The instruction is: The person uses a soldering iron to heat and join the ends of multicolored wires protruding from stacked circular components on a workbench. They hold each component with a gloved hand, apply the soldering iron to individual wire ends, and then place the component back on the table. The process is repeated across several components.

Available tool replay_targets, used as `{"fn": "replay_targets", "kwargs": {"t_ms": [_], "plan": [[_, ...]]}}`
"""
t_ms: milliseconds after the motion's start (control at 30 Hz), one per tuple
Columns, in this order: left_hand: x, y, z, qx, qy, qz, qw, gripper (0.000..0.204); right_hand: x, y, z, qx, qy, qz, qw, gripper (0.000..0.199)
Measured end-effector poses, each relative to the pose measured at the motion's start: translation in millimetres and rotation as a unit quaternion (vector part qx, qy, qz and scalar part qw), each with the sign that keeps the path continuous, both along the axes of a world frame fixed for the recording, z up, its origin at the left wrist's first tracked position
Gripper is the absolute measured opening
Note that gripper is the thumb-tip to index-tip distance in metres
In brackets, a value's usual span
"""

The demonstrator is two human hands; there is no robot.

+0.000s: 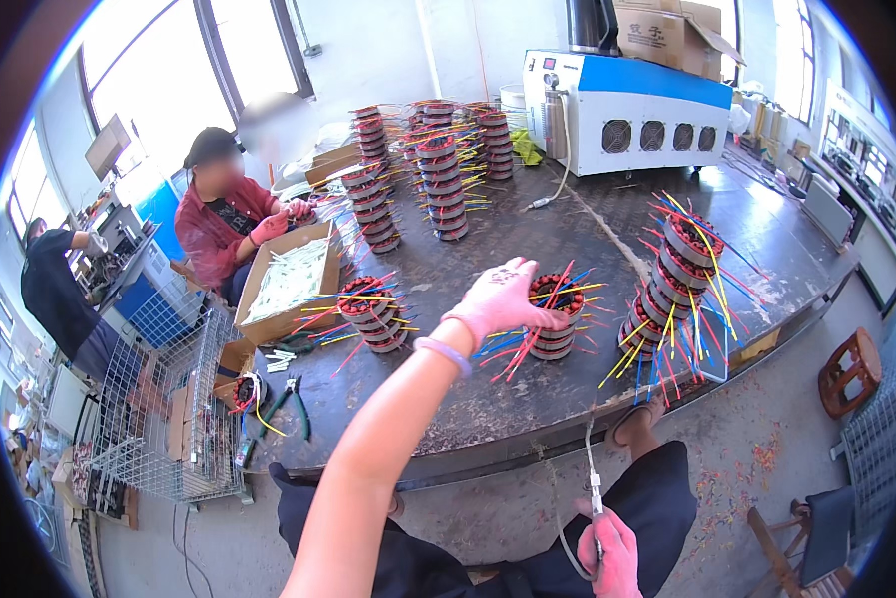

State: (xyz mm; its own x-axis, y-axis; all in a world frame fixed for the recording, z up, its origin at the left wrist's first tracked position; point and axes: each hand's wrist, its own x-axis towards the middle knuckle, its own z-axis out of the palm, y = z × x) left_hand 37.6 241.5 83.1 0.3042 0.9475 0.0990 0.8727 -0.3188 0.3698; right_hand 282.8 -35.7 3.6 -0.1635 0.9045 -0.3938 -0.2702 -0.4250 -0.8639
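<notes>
Left hand (500, 299), in a pink glove, lies spread over a small stator stack (558, 317), fingers draped on its top rim, coloured wires fanning out beneath. The stack sits near the front middle of the dark surface (528, 399). Right hand (607, 548), down by the lap, is curled tight around a thin tool (595, 493) with a hose looping from it. To the right, a taller stack (682, 274) leans, bristling with yellow, red and blue leads; to the left, another short stack (371, 311). Farther back, several tall stacks (443, 184) stand in a cluster. At the left edge an open cardboard box (291, 282) holds pale sleeving pieces, a few spilled beside it. Pliers (289, 399) lie near the corner. A wire basket (174, 419) stands off the surface, holding cardboard. A person in red (224, 224) sits behind the box, gloved hands together.
</notes>
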Motion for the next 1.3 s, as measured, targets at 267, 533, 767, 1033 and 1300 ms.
{"fn": "replay_targets", "kwargs": {"t_ms": [267, 533, 767, 1033, 1300], "plan": [[14, -4, -21, 0.046, -0.037, 0.058, 0.997, 0.090, 0, -6, 14, 0.027, -0.012, -0.036, 0.999, 0.038], [-67, -127, -11, 0.045, -0.090, 0.021, 0.995, 0.091, -1, -6, 0, 0.042, -0.045, -0.019, 0.998, 0.035], [-143, -206, -73, -0.016, -0.041, 0.073, 0.996, 0.093, -37, -9, -19, -0.031, -0.011, 0.149, 0.988, 0.039], [-159, -211, -95, 0.004, -0.013, 0.069, 0.997, 0.093, -67, -10, -25, -0.091, -0.033, 0.227, 0.969, 0.035], [-162, -207, -94, 0.004, -0.012, 0.055, 0.998, 0.091, -76, -12, -34, -0.106, -0.029, 0.249, 0.962, 0.035]]}}
